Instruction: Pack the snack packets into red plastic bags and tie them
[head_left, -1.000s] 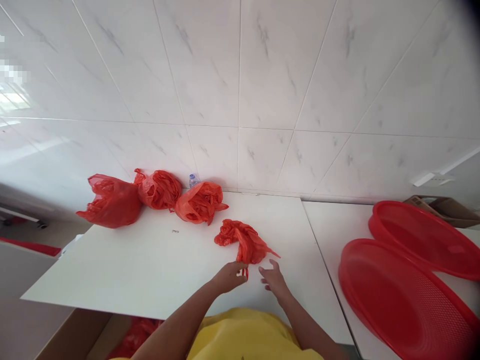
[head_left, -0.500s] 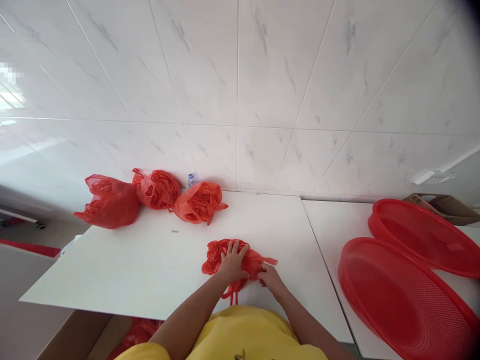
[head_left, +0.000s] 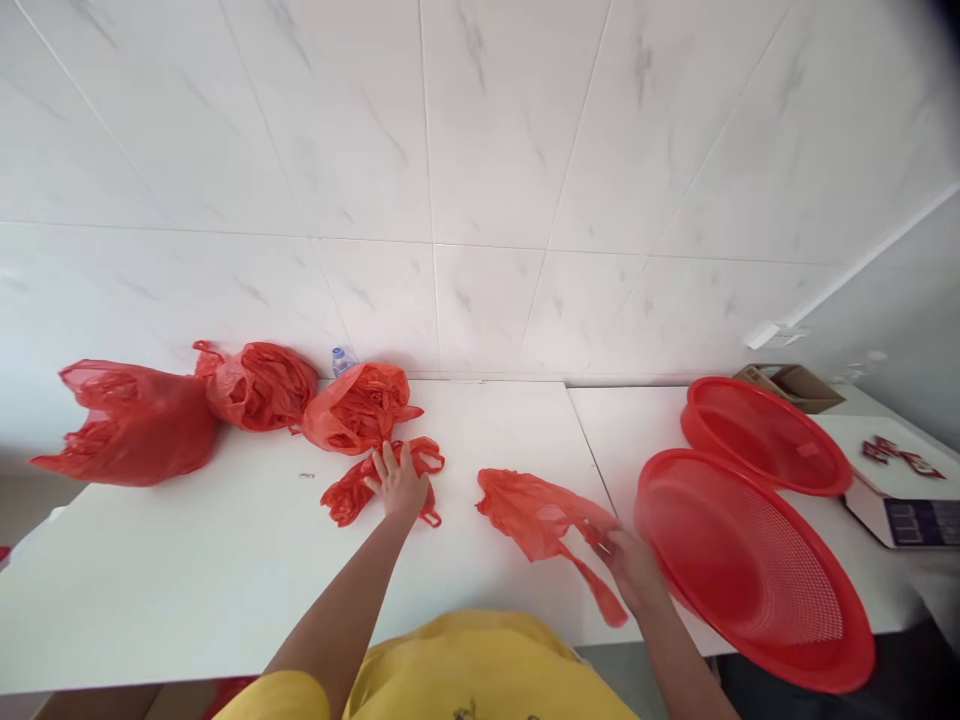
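Observation:
My left hand rests with spread fingers on a crumpled bunch of red plastic bags, whose loop handles stick out to the right. My right hand is closed on one handle of a single red plastic bag, which stretches out to the left over the white table. Its other handle hangs down towards the table's front edge. Behind my left hand, a bundled red bag almost touches the bunch.
Two more stuffed red bags and a bottle stand along the tiled wall. To the right lie red plastic baskets. Beyond them are a cardboard box and a white box with small red packets on top.
My right hand has drawn one bag off the bunch and carried it right. My left hand has moved the rest of the bunch left and back. The view has turned right.

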